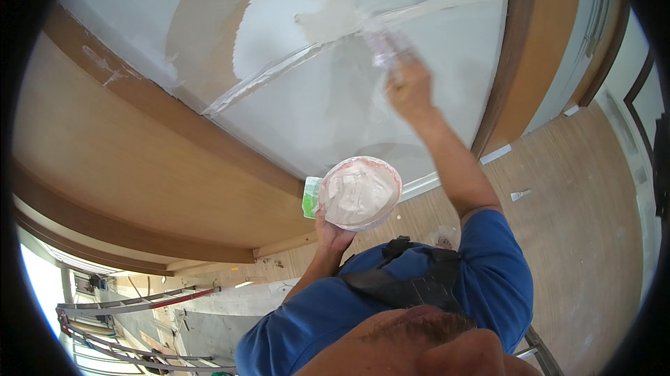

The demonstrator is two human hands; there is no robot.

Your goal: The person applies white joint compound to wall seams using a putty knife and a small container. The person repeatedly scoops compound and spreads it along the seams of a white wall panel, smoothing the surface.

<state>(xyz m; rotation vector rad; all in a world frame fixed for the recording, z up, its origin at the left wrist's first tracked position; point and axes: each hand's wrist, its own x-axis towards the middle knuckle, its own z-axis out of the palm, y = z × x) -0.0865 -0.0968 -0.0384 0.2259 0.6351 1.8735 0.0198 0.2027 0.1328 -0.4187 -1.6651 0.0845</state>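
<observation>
The left hand [335, 234] grasps the bucket [377, 225] at its 7 o'clock, apparently keeping the pale paste [357, 191] near the wall panel [307, 121]. At 1 o'clock, the right hand [410, 86] clasps a blurred tool [388, 48] beside the seam [279, 72]. Wooden trim [230, 142] bounds the panel at 10 o'clock; a ladder [178, 298] is farther off, at 8.

Motion blur smears the pale, flat-looking tool [387, 49] in the right hand [410, 93], so its exact shape cannot be told. The round white plastic tub [399, 191] hides most of the left hand's [333, 236] fingers and part of a green-and-white rectangular piece [310, 201]. The upper edge cuts off the pale grey wall panel [300, 125]. A small white scrap [520, 195] on the wood-look floor [558, 250] is too small to identify.
</observation>
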